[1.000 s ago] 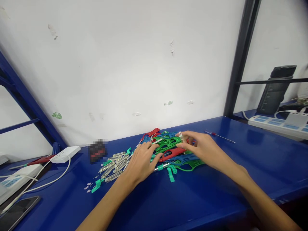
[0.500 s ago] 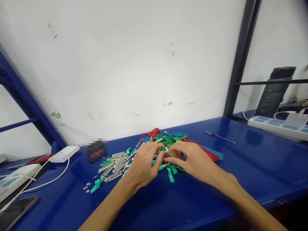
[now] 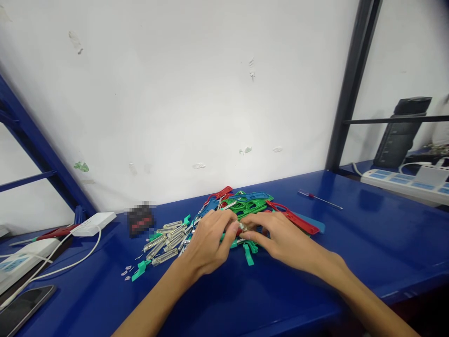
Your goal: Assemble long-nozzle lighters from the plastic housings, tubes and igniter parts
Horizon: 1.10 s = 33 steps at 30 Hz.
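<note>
My left hand and my right hand meet over a heap of coloured plastic parts. Both pinch a small clear-and-whitish plastic piece between their fingertips; most of it is hidden by the fingers. Behind them lie green plastic frames, a blue strip and a red plastic piece. Left of my left hand is a pile of clear tube-like pieces with metal rods. Teal clips lie about, one group just below my fingers.
A thin screwdriver lies to the right on the blue table. On the left are a blurred dark item, a white adapter with a cable, a power strip and a phone. A wall stands behind.
My right fingertips have closed in towards my left, covering more of the small clear piece, which has turned and shows less. The parts on the table lie as before.
</note>
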Available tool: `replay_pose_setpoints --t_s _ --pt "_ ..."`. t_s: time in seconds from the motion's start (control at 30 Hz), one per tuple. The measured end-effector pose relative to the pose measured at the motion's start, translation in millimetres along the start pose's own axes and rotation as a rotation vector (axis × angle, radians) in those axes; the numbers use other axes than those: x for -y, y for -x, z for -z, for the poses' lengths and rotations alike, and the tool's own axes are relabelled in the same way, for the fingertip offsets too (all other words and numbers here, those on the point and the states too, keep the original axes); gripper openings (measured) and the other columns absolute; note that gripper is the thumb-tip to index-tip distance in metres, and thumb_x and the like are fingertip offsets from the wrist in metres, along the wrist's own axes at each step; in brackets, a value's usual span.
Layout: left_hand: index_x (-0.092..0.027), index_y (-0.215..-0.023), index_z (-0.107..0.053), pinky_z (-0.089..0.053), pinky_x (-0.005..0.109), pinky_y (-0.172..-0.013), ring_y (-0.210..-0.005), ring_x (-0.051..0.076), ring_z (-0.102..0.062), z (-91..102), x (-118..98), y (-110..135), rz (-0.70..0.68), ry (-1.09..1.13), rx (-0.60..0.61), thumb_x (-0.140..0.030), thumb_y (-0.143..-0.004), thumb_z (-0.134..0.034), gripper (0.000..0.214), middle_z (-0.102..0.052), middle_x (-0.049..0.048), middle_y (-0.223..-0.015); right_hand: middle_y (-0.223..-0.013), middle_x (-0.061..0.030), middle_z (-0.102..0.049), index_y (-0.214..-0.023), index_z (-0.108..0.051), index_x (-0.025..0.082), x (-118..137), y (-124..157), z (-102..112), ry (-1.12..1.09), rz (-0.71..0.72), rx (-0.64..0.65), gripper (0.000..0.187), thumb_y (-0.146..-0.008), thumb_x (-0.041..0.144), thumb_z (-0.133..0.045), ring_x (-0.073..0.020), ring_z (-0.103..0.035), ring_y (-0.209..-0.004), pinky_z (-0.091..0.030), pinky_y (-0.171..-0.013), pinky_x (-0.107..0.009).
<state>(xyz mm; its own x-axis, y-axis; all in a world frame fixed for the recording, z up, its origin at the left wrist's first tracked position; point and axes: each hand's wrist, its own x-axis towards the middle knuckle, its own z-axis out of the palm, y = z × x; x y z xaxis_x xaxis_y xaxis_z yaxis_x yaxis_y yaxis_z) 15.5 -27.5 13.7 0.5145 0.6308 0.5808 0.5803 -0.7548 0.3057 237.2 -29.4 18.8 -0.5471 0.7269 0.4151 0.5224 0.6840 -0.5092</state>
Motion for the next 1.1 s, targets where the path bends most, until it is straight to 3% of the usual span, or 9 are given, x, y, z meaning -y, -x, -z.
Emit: replay_pose_setpoints --t_s 0.27,0.53,0.87,0.97,1.1 --pt "-0.022 -0.076 -0.040 -0.033 0.031 -0.065 -0.066 0.015 -0.041 -1.4 -6.5 -5.3 0.147 0.231 0.084 -0.041 -0.113 -0.033 0.042 -0.045 -0.0033 -0.072 -0.099 -0.0051 -0.079 -0.110 -0.075 0.019 -1.0 0.7 -4.4 0.035 0.051 0.024 0.026 -0.106 0.039 -0.058 -0.0172 -0.072 -0.087 -0.054 -0.082 -0.034" --pt "-0.021 -0.075 -0.042 -0.033 0.030 -0.065 -0.069 0.015 -0.041 -1.8 -11.5 -10.6 0.255 0.361 0.029 -0.048 -0.110 -0.036 0.044 -0.043 -0.0020 -0.074 -0.093 -0.0032 -0.080 -0.104 -0.077 0.026 -5.0 1.5 -3.5 0.096 0.096 -0.044 0.027 -0.108 0.039 -0.054 -0.0184 -0.073 -0.088 -0.049 -0.078 -0.028" --pt "-0.021 -0.074 -0.042 -0.035 0.028 -0.062 -0.067 0.015 -0.040 -6.2 -15.7 -14.2 0.298 0.382 -0.001 -0.060 -0.107 -0.037 0.051 -0.041 -0.0015 -0.073 -0.085 0.0003 -0.074 -0.107 -0.073 0.018 -9.5 1.4 -5.9 0.141 0.178 -0.173 0.029 -0.109 0.041 -0.055 -0.0146 -0.069 -0.077 -0.056 -0.081 -0.036" --pt "-0.022 -0.072 -0.042 -0.036 0.027 -0.060 -0.066 0.015 -0.041 -3.0 -6.0 -14.7 0.311 0.344 -0.040 -0.064 -0.106 -0.039 0.054 -0.042 -0.0016 -0.070 -0.094 -0.0031 -0.080 -0.104 -0.077 0.022 -7.2 4.4 -2.2 0.126 0.200 -0.241 0.027 -0.108 0.039 -0.057 -0.0165 -0.073 -0.083 -0.056 -0.085 -0.036" --pt "-0.023 -0.072 -0.040 -0.035 0.027 -0.056 -0.060 0.013 -0.037 25.1 24.7 -12.6 0.353 0.258 -0.154 -0.066 -0.106 -0.039 0.056 -0.038 -0.0043 -0.065 -0.102 -0.0017 -0.084 -0.100 -0.081 0.030 -5.1 7.6 8.6 0.102 0.184 -0.331 0.023 -0.105 0.038 -0.060 -0.0198 -0.077 -0.089 -0.058 -0.087 -0.036"
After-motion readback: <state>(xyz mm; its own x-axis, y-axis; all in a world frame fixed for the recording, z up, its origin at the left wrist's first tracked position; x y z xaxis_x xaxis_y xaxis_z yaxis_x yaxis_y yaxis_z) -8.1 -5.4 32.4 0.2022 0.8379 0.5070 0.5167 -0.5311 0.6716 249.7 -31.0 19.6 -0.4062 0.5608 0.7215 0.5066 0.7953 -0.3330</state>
